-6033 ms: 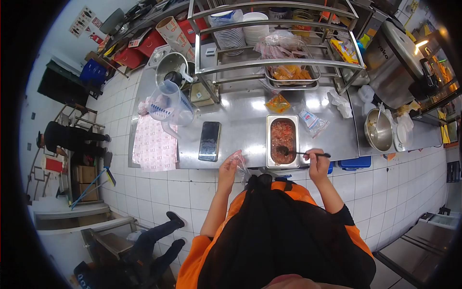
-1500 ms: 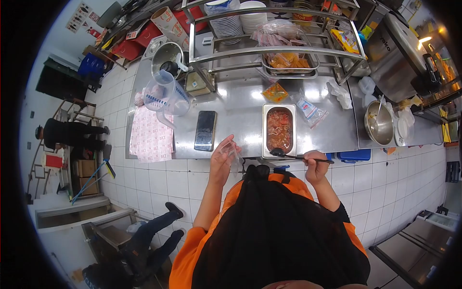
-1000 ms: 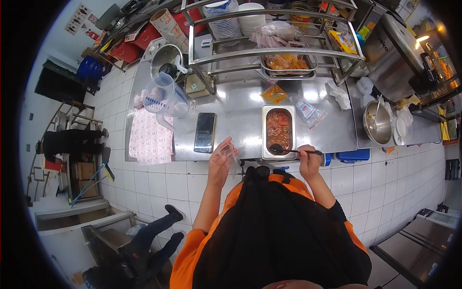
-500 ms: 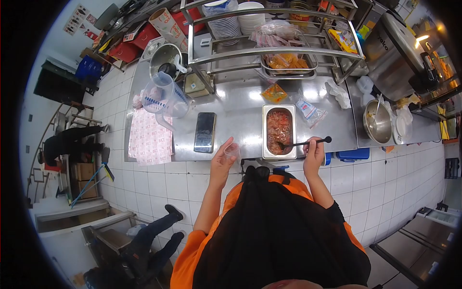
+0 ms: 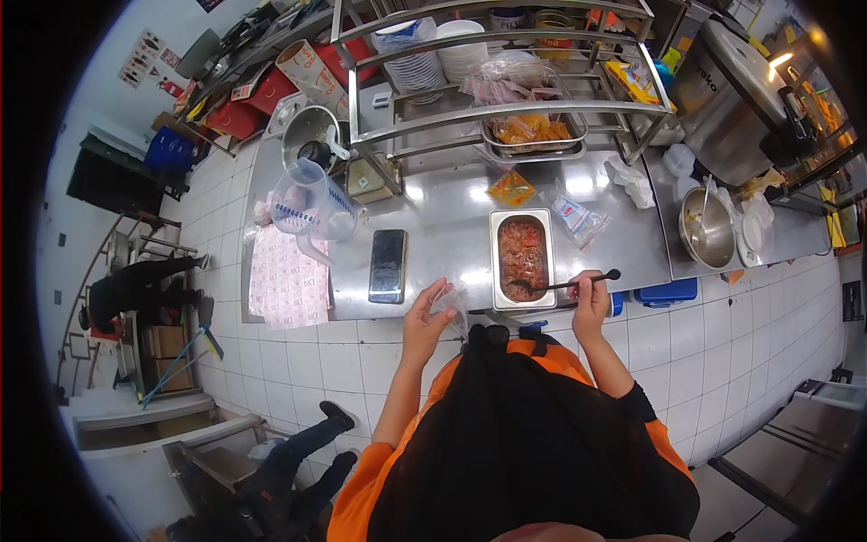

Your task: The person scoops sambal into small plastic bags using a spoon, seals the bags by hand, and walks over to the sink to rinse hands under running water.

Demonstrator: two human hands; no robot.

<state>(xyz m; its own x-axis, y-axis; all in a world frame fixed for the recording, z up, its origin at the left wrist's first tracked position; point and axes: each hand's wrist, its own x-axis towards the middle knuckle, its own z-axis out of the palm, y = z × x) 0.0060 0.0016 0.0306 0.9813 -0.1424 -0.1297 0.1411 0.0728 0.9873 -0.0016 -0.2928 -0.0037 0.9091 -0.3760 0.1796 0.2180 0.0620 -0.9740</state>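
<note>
At lower centre, the left hand point(image 5: 424, 327) pinched a clear, hard-to-discern plastic item point(image 5: 449, 303); the right hand point(image 5: 591, 303) gripped a black spoon point(image 5: 574, 284), its tip partly hidden in food point(image 5: 524, 256).

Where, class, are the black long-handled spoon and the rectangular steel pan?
Black long-handled spoon point(image 5: 562, 285): head view, on its handle.
Rectangular steel pan point(image 5: 520, 214): head view, on its far rim.

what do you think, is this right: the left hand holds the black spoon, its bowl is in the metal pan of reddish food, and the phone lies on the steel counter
Not quite: the head view shows the black spoon in the right hand, not the left. Its bowl is in the metal pan of reddish food, and the phone lies on the steel counter.
</note>
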